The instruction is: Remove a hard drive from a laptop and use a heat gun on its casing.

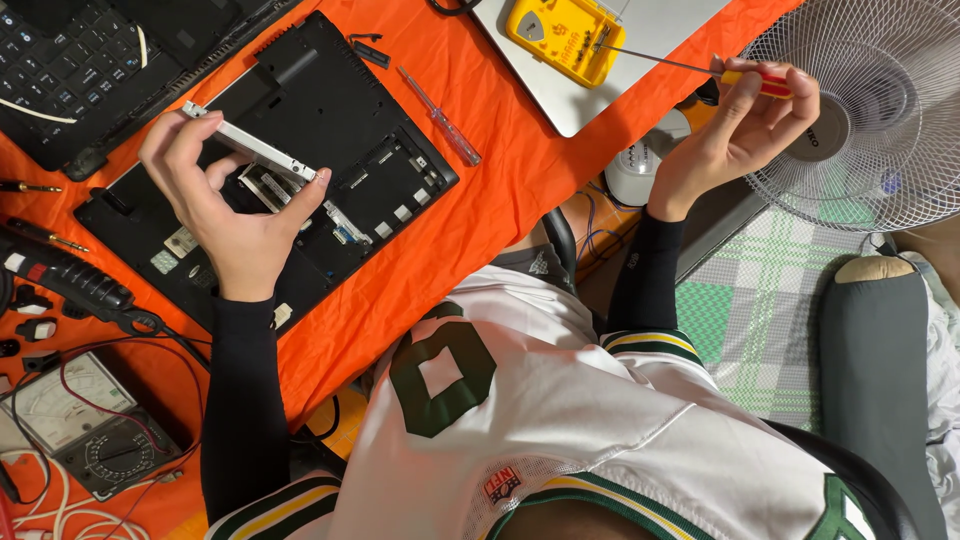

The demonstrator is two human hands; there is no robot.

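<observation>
- An orange-covered counter is being worked over.
- A slim silver drive is being pinched lengthwise between left-hand fingers, above the opened laptop.
- A screwdriver is being gripped by right-hand fingers, well apart.

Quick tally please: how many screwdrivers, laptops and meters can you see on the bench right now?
Screwdrivers: 2, one in the right hand, one clear-handled on the orange cloth
Laptops: 3, black opened base, black keyboard, silver
Meters: 2, yellow, analog
Total: 7
</observation>
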